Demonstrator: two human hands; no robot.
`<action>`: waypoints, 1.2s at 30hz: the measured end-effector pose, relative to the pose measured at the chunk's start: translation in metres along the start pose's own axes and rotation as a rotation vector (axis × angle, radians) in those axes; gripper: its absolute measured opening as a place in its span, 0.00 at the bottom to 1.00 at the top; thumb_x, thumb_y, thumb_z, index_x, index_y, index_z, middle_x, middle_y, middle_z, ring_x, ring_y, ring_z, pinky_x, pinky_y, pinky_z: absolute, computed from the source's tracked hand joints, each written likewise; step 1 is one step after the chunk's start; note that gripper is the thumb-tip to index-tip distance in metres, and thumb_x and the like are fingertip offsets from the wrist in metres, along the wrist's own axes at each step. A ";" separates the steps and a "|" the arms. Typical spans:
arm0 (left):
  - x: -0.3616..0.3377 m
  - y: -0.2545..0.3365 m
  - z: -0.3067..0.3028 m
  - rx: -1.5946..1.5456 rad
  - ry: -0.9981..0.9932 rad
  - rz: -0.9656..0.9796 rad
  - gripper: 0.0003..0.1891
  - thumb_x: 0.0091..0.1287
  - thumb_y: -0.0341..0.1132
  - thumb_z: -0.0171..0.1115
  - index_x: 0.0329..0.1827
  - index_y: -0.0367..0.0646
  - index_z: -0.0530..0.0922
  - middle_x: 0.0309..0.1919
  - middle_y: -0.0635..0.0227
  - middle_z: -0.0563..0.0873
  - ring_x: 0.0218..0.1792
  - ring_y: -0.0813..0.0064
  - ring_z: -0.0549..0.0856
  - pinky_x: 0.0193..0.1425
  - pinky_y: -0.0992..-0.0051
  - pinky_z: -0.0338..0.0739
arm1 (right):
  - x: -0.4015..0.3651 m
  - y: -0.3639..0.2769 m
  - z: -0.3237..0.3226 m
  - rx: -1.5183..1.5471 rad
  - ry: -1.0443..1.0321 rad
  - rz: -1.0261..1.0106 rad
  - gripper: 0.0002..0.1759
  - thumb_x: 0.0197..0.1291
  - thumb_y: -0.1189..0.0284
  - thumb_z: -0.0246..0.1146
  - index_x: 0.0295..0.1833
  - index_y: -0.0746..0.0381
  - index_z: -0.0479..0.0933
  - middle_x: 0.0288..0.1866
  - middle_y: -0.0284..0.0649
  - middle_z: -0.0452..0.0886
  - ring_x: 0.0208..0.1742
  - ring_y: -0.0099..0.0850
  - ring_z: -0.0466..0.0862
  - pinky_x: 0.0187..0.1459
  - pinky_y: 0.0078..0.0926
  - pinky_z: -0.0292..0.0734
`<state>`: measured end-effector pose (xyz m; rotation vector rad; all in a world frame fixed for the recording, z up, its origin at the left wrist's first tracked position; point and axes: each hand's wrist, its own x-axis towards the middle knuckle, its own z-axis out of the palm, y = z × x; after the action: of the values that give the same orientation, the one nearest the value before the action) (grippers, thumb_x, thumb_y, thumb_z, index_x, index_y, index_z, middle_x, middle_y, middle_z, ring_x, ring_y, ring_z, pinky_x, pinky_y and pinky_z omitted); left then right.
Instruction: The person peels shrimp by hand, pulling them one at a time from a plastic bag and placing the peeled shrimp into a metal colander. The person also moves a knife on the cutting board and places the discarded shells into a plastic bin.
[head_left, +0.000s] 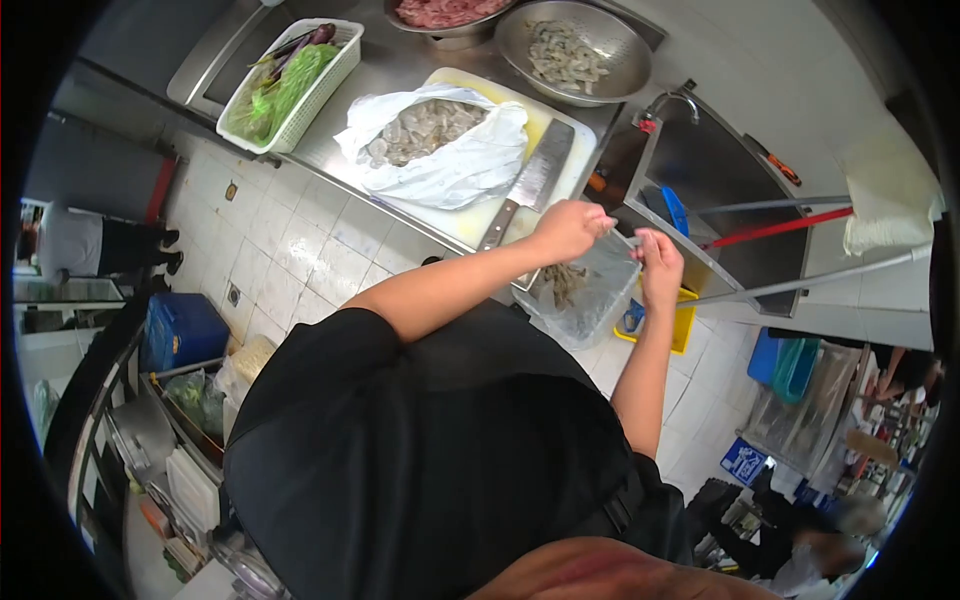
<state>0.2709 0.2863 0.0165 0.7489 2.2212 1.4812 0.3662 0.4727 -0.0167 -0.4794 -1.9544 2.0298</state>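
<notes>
My left hand (573, 230) is closed on the rim of a clear plastic bag (590, 305), and my right hand (660, 262) pinches the rim on its other side. Some brownish shrimp or shells (562, 284) lie inside the bag, which hangs beside the counter edge. Left of my hands, a cleaver (540, 172) rests on a cutting board (590, 140), its wooden handle pointing toward my left forearm. A white plastic bag (450, 180) lies open on the board, with many shrimp (420, 130) in it.
Behind the board are a colander (625, 70) with peeled shrimp and a bowl of meat (445, 12). A white basket (340, 70) holds vegetables. A sink (720, 170) and a yellow crate (684, 325) are at the right. Other people (72, 242) stand at far left and lower right.
</notes>
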 end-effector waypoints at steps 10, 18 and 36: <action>0.006 -0.024 -0.045 0.281 -0.237 -0.008 0.24 0.67 0.43 0.58 0.63 0.41 0.73 0.49 0.49 0.83 0.54 0.51 0.81 0.58 0.60 0.74 | 0.113 -0.099 0.127 0.130 0.010 -0.185 0.25 0.65 0.77 0.56 0.68 0.67 0.66 0.60 0.44 0.79 0.59 0.34 0.79 0.63 0.30 0.70; -0.040 -0.113 -0.241 0.162 0.088 -0.074 0.07 0.62 0.33 0.61 0.38 0.40 0.81 0.28 0.55 0.84 0.29 0.59 0.82 0.37 0.66 0.76 | 0.113 -0.010 0.332 -0.980 -0.486 -0.502 0.16 0.53 0.75 0.55 0.46 0.56 0.83 0.50 0.40 0.83 0.52 0.38 0.82 0.55 0.41 0.76; 0.001 -0.162 -0.314 -0.301 -0.109 -0.081 0.10 0.72 0.35 0.53 0.47 0.37 0.75 0.36 0.68 0.82 0.38 0.74 0.80 0.49 0.75 0.73 | 0.105 -0.027 0.357 -0.481 -0.378 0.037 0.08 0.60 0.71 0.64 0.36 0.63 0.74 0.26 0.25 0.70 0.28 0.15 0.67 0.31 0.18 0.66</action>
<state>0.0554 0.0082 -0.0139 0.6185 1.8697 1.6430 0.1188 0.1949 0.0155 -0.2368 -2.6987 1.7554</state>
